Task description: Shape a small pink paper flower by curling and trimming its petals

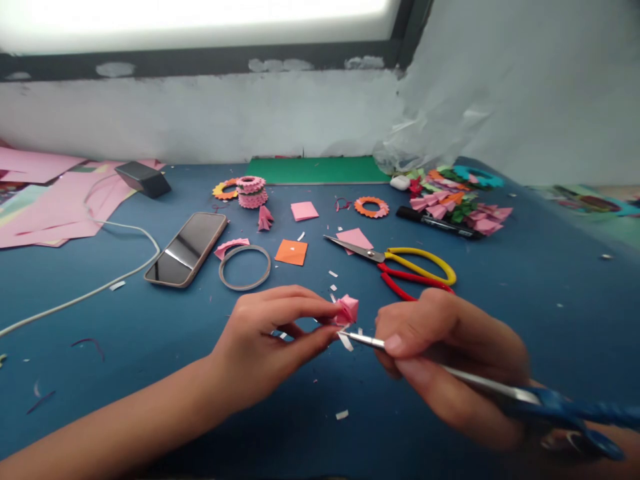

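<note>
My left hand [280, 327] pinches a small pink folded paper piece [347, 309] between thumb and fingertips. My right hand [450, 360] is closed around the metal part of blue-handled scissors [485, 382], whose handles point back to the lower right. The scissors' narrow tip meets a small white strip [345, 341] just below the pink paper. Whether the tip grips the strip or only touches it, I cannot tell. Beyond my right hand lie larger scissors [371, 254] with one yellow and one red handle, their blades pointing left.
A phone [187, 250], a grey tape ring [245, 268], an orange paper square [291, 252] and pink squares [305, 211] lie on the blue table [165, 347]. Behind are scalloped paper rings [371, 207], a black marker [440, 223] and folded paper flowers [445, 200]. A white cable [125, 275] runs left.
</note>
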`<act>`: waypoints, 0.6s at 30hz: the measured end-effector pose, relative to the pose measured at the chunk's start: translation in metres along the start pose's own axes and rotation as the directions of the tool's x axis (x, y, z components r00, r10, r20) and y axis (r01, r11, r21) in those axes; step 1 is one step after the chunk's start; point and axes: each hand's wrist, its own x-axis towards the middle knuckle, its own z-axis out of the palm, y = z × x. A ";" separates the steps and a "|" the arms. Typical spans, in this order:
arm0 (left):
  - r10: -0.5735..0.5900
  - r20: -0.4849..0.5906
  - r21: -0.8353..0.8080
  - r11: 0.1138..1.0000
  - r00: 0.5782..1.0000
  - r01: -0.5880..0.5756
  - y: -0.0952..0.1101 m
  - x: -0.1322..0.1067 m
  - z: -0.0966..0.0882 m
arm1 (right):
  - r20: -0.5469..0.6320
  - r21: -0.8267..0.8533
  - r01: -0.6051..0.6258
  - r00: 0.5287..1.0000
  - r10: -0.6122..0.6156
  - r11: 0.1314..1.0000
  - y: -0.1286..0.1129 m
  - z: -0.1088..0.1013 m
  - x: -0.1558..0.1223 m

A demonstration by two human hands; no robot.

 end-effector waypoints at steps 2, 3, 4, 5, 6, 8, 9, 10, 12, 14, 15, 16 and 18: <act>-0.048 0.044 -0.013 0.999 0.998 0.048 0.000 0.000 -0.001 | 0.002 0.013 -0.034 0.999 0.034 0.999 0.001 -0.001 0.000; -0.064 0.065 -0.005 0.998 0.996 0.064 0.000 0.001 -0.002 | -0.002 0.025 -0.053 0.999 0.053 0.998 0.001 -0.001 0.000; -0.075 0.082 0.014 0.997 0.994 0.074 -0.001 0.001 -0.003 | -0.005 0.040 -0.068 0.998 0.068 0.997 0.002 -0.001 0.000; -0.081 0.093 0.039 0.996 0.992 0.078 -0.001 0.001 -0.003 | -0.018 0.054 -0.075 0.997 0.076 0.996 0.002 -0.001 0.001; -0.083 0.098 0.061 0.995 0.992 0.077 -0.002 0.001 -0.003 | -0.033 0.066 -0.079 0.996 0.081 0.995 0.003 0.000 0.001; -0.089 0.093 0.074 0.994 0.992 0.083 -0.004 0.002 -0.003 | -0.054 0.078 -0.087 0.994 0.091 0.993 0.005 0.001 0.001; -0.100 0.078 0.063 0.994 0.992 0.095 -0.004 0.002 -0.003 | -0.063 0.077 -0.093 0.993 0.098 0.993 0.006 0.002 0.002; -0.113 0.057 0.044 0.993 0.992 0.111 -0.004 0.002 -0.003 | -0.073 0.072 -0.099 0.992 0.104 0.993 0.007 0.002 0.002; -0.151 0.003 0.007 0.988 0.988 0.151 -0.001 0.002 -0.003 | -0.087 0.053 -0.112 0.989 0.116 0.992 0.009 0.004 0.002; -0.223 -0.034 -0.011 0.975 0.974 0.223 0.003 0.003 -0.003 | -0.095 0.008 -0.108 0.990 0.108 0.994 0.010 0.005 0.002; -0.273 -0.031 -0.020 0.962 0.961 0.273 0.005 0.004 -0.003 | -0.096 -0.027 -0.090 0.992 0.087 0.996 0.011 0.006 0.002; -0.329 -0.012 -0.037 0.944 0.944 0.329 0.006 0.004 -0.003 | -0.091 -0.073 -0.064 0.994 0.058 0.995 0.011 0.007 0.002; -0.430 0.043 -0.094 0.897 0.902 0.433 0.007 0.005 -0.003 | -0.065 -0.181 0.010 0.998 -0.023 0.983 0.011 0.008 0.003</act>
